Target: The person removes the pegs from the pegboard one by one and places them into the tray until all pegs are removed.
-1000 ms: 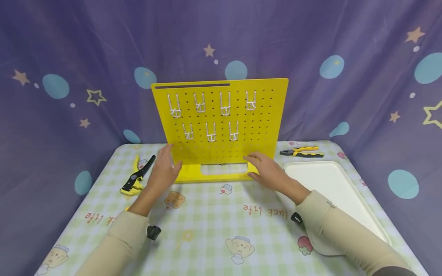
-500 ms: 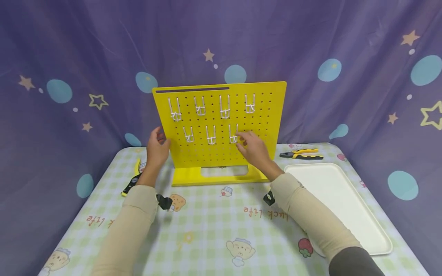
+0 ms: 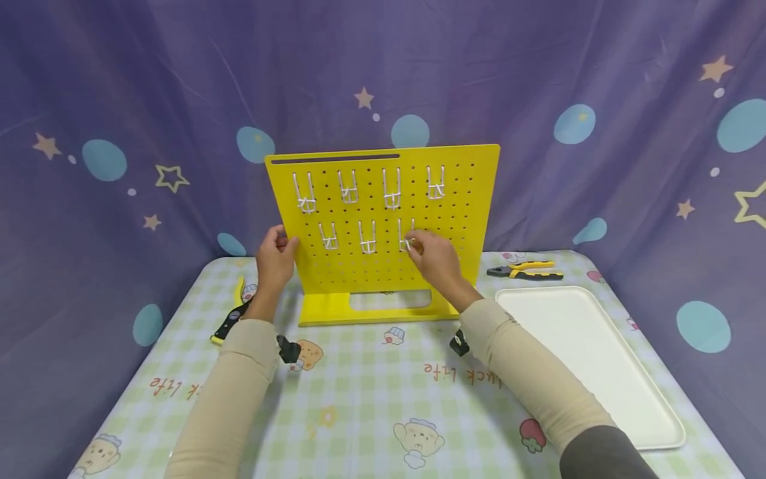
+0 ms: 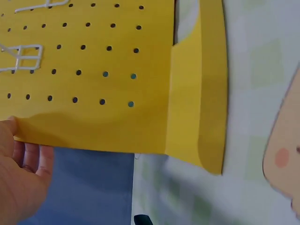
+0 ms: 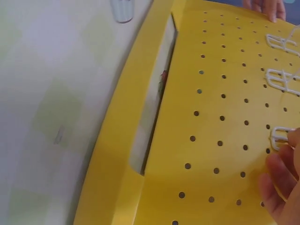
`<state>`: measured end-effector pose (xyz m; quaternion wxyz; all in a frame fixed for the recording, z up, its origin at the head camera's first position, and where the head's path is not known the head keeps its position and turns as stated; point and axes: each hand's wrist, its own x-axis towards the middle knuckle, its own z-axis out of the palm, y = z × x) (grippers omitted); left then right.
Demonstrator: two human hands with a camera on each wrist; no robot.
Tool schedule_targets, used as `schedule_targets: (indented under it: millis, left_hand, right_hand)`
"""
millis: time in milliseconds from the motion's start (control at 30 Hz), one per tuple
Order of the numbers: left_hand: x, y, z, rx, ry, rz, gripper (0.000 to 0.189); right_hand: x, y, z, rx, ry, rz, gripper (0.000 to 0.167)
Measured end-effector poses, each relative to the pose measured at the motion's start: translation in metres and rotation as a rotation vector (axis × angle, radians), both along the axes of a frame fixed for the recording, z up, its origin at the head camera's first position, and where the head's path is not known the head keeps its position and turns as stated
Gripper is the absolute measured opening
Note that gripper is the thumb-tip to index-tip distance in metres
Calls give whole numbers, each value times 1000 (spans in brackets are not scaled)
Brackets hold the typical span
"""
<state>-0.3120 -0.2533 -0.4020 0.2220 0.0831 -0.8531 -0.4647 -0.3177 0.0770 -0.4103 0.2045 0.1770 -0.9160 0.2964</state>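
A yellow pegboard (image 3: 359,269) stands upright on its base at the back of the table, with two rows of white wire hooks on it. My left hand (image 3: 275,263) grips its left edge, thumb on the front face and fingers (image 4: 31,157) behind. At the right end of the lower row, my right hand (image 3: 439,263) pinches a white wire hook (image 3: 400,229). That hook (image 5: 275,139) is partly covered by the fingers in the right wrist view. The other lower hooks (image 3: 368,238) hang to its left, untouched by either hand.
Combination pliers (image 3: 526,270) with yellow and black handles lie right of the board. A white tray (image 3: 568,352) sits at the right. On the left, a black and yellow hand tool (image 3: 229,324) is partly hidden by my arm. A purple curtain (image 3: 383,60) hangs behind.
Both hands have risen from the board's lower part. The left has moved out to grip the left edge; the right has moved left and up onto the lower right hook and now pinches it.
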Motion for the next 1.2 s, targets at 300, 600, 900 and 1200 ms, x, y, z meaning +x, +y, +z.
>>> schedule_targets:
  millis: [300, 600, 900, 1200]
  left_hand:
    - [-2, 0, -5, -28, 16, -4, 30]
    - [-1, -2, -8, -46, 16, -41, 32]
    - [-1, -2, -6, -31, 3, -69, 34]
    - [0, -4, -5, -21, -13, -71, 36]
  right_hand:
    - [-2, -3, -4, 27, 108, -63, 13]
    - [-4, -1, -3, 66, 175, -49, 13]
    - [1, 3, -1, 100, 242, -38, 13]
    - [7, 15, 10, 105, 408, 17, 10]
